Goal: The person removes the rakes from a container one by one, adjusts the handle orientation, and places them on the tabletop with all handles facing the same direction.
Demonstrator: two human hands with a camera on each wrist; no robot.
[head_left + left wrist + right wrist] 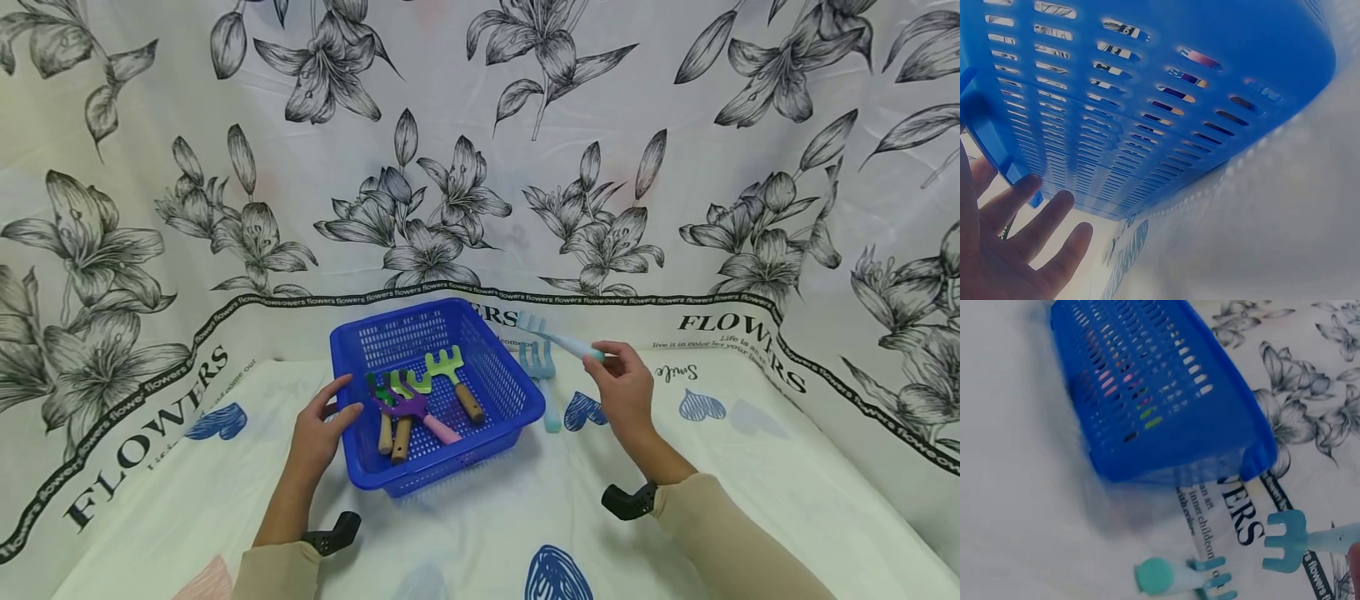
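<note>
Right hand [626, 387] pinches the blue fork [567, 342] by its handle end, right of the basket [450, 468]; left hand [315, 433] has fingers loosely spread at the left rim, can't tell if touching. I'd pinch firmly so it doesn't twist

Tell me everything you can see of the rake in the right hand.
The small rake looks like plastic: a light blue head with short tines, a slim, paler handle and a teal end. The right hand pinches it near that end, above the cloth and right of the blue basket in the head view, with its tines toward the upper left. Nothing else visibly touches it.
</note>
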